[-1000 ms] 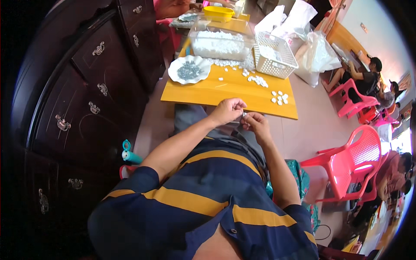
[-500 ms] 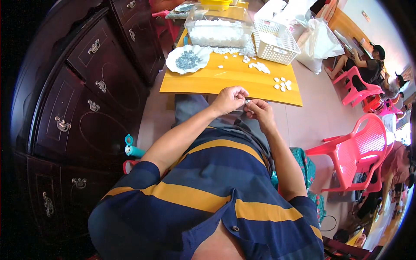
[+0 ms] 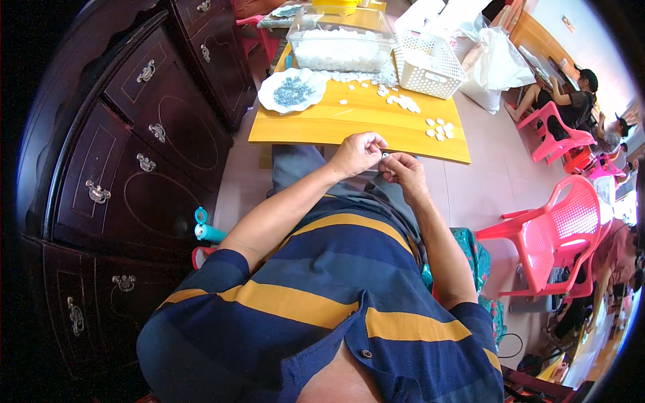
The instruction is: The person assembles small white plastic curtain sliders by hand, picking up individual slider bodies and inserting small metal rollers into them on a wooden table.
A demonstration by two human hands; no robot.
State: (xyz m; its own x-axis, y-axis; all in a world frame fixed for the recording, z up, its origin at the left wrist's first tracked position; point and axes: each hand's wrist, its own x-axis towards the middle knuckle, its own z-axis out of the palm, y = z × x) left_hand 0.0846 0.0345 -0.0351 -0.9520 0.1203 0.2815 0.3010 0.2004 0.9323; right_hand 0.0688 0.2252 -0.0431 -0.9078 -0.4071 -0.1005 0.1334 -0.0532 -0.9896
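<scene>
Just off the near edge of the yellow wooden table (image 3: 316, 131), both hands meet fingertip to fingertip. My right hand (image 3: 407, 174) pinches a small white piece (image 3: 385, 155), mostly covered by the fingers. My left hand (image 3: 357, 156) is closed in a pinch beside it; whatever lies between its fingertips is too small to make out. Several similar white pieces (image 3: 439, 129) lie at the table's right corner, with a looser group (image 3: 405, 103) behind them. A white scalloped plate (image 3: 266, 101) of small grey-blue parts (image 3: 293, 92) stands on the left.
At the table's back are a clear plastic box (image 3: 342, 54) full of white pieces and a white perforated basket (image 3: 430, 84). White bags (image 3: 494, 64) stand beyond. A dark wooden cabinet (image 3: 127, 154) lines my left; a pink plastic chair (image 3: 551, 228) is on my right. Other people sit farther right.
Both hands hold nearly the same pose, fingertips still together around the small white piece. The view has shifted very slightly.
</scene>
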